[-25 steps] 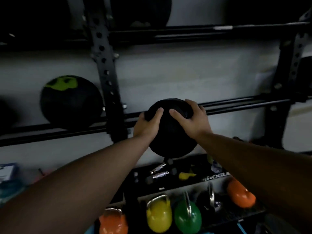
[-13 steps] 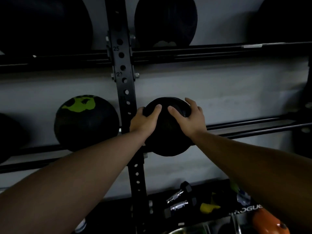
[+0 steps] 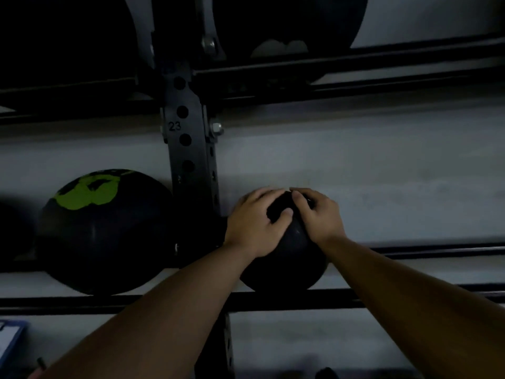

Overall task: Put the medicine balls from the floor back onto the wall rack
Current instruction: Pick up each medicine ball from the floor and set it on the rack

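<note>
**Small ball going on the middle rails**

Both hands, left hand (image 3: 255,228) and right hand (image 3: 318,214), have a closed grip over the top of the small black medicine ball (image 3: 287,258), probably steadying it so it settles between the rack rails (image 3: 410,296) beside the upright (image 3: 191,160). A green-patched ball (image 3: 106,231) sits left of the post. Dim room, pale wall, bigger balls on the rails above.

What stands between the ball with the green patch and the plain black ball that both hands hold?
In the head view, the rack's black upright post with round holes stands between the green-patched ball and the black ball.
</note>
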Demonstrator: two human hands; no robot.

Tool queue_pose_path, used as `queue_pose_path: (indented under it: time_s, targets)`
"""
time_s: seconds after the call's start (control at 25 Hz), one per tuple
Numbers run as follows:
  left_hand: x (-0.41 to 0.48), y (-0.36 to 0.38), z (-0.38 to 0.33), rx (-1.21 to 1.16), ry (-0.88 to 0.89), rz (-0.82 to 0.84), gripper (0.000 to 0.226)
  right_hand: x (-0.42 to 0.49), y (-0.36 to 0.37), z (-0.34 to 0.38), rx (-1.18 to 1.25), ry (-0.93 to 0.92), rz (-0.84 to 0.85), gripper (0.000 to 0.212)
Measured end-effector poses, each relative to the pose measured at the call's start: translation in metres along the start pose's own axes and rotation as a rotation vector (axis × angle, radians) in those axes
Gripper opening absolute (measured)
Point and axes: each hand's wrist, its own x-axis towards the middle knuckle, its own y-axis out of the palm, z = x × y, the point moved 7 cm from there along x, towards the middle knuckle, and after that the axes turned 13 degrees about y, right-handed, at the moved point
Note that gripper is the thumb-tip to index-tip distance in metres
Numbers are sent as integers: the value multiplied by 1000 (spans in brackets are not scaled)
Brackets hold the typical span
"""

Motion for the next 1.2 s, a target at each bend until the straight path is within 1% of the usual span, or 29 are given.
queue_pose_path:
  time_s: [0.16,0.24,0.4,0.48,0.56,0.68,0.76,0.8,0.88,1.0,1.12,1.16,1.2]
  targets:
    - [12,15,7,13,-25,-30,62,15,2,-26,203,49,44,24]
    - [4,13,4,-1,-12,-27,63,11,-1,-23,194,22,81,25]
    - [-19,0,-17,-17,-29,6,65,-12,-12,3,-41,-85,165,27]
    - [-22,-2,-22,-17,-46,82,60,-19,-19,14,-202,-66,239,34]
    - [-18,-12,-22,-16,-58,152,53,-26,-35,21,-338,-18,258,42]
    - [-6,-39,-23,24,-15,219,28,-46,-77,31,-587,45,186,51]
    - [1,-56,-30,15,65,249,9,-65,-108,38,-731,116,114,52]
    - [2,-61,-37,-10,116,259,6,-78,-124,42,-775,158,72,52]
    - [3,-62,-52,-61,209,281,12,-110,-154,55,-819,223,-15,52]
    - [-14,-55,-88,-170,373,357,15,-185,-197,75,-903,356,-145,48]
    - [-46,-46,-131,-266,485,448,36,-268,-233,100,-964,476,-285,39]
    - [-57,-43,-149,-272,514,476,40,-295,-242,110,-979,511,-319,38]
    - [-67,-41,-169,-278,550,504,39,-322,-249,122,-997,540,-346,38]
